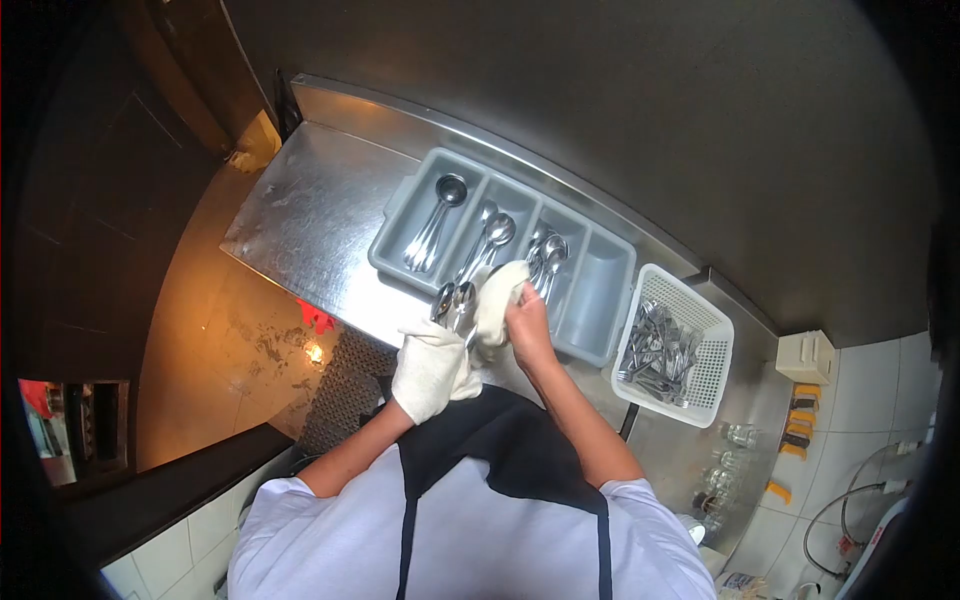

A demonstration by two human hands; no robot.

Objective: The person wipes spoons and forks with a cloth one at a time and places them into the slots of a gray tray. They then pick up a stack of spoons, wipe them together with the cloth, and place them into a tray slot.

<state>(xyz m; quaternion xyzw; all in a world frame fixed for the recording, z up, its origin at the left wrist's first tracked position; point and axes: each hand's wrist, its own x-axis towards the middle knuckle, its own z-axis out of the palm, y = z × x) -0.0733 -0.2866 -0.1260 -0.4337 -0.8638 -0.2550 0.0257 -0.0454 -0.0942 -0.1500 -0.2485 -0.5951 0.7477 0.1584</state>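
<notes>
My left hand [430, 370], covered in white fabric, is closed around a few spoons [463, 298] whose bowls point up toward the tray. Just to the right, my bare right hand [528, 322] grips a white cloth [497, 300], fingers folded over its edge. Both hands are at the near side of a grey cutlery tray [404, 262] split into several compartments. Its leftmost compartment holds large round-bowled spoons [430, 225]. More spoons [497, 232] lie in the second, and another bunch [550, 255] in the third, partly behind the cloth.
The tray rests on a steel counter [320, 210] against a dark wall. To its right stands a white perforated basket [713, 355] full of jumbled cutlery [660, 350]. Glasses [735, 435] line the counter farther right. A black mat [350, 390] lies on the floor at left.
</notes>
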